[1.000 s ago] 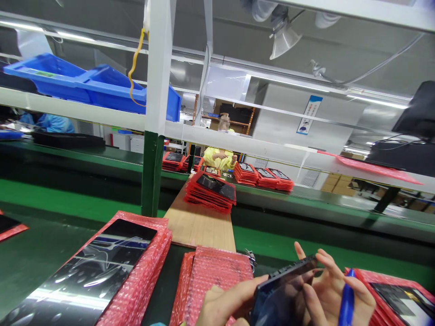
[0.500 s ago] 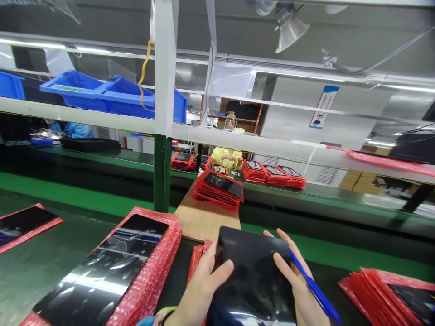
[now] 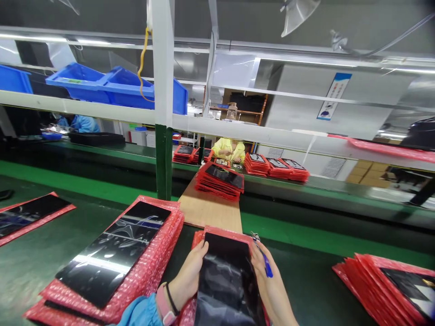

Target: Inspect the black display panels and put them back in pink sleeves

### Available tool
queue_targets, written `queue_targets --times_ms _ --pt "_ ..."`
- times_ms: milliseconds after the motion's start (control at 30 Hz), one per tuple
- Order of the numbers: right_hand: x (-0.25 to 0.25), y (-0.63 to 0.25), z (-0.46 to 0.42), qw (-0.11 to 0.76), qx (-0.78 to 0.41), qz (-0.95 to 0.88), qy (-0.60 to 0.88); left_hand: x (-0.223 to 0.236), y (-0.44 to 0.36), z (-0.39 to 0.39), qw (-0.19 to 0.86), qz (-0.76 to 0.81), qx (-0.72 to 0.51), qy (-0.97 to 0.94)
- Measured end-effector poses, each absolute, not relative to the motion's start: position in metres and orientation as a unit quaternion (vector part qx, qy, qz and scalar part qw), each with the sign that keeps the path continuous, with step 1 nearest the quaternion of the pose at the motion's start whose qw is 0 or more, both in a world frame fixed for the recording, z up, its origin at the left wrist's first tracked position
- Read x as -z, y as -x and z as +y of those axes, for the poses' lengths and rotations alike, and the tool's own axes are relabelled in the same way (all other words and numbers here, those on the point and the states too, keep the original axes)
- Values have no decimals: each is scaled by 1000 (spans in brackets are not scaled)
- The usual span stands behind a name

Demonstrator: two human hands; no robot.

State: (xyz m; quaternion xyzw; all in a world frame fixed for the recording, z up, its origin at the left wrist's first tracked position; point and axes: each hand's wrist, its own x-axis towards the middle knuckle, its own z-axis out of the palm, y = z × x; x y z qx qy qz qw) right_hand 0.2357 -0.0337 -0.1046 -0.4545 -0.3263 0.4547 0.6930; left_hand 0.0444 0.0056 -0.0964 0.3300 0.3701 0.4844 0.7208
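Note:
A glossy black panel [image 3: 226, 280] lies flat on a red bubble-wrap sheet [image 3: 217, 234] in front of me. My left hand [image 3: 188, 277] grips the panel's left edge, fingers curled along it. My right hand [image 3: 268, 283] presses against its right edge and also holds a blue pen [image 3: 265, 263] between its fingers. A pink band and a black band circle my left wrist.
A stack of red bubble-wrap with a black panel [image 3: 117, 249] on top lies to the left, another stack [image 3: 390, 283] to the right, one panel [image 3: 30, 213] far left. A wooden board [image 3: 210, 210] bridges to the far belt, bearing a stack [image 3: 220, 181]. A person in yellow [image 3: 228, 149] sits opposite. Blue bins [image 3: 112, 88] overhead.
The panel, held up and tilted a second ago, has come down flat onto the red bubble-wrap. Both hands have slid to its side edges. The camera has tipped slightly downward.

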Motion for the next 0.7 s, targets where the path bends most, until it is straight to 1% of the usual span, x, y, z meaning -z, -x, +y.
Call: queue_targets --times_ms 100,200,267,300,333,467,567,700 --pt "111 -233 -45 684 -455 -340 457 94 -42 6 675 391 -512 -360" --pt "114 -228 -58 684 -439 -362 456 89 -29 4 593 410 -549 -423" --pt "118 -225 -64 682 -430 -379 455 91 -14 1 535 441 -530 -489" --pt "120 -224 -66 678 -428 -385 457 94 -5 -1 531 457 -501 -507" --pt "123 -224 -68 674 -425 -392 460 98 3 -3 540 475 -465 -516" --pt "135 -224 -67 653 -413 -426 471 106 25 -13 627 519 -320 -485" --pt "143 -225 -64 612 -418 -478 472 99 28 -19 663 512 -275 -472" --pt "151 -225 -60 570 -416 -540 459 82 23 -16 671 538 -246 -447"
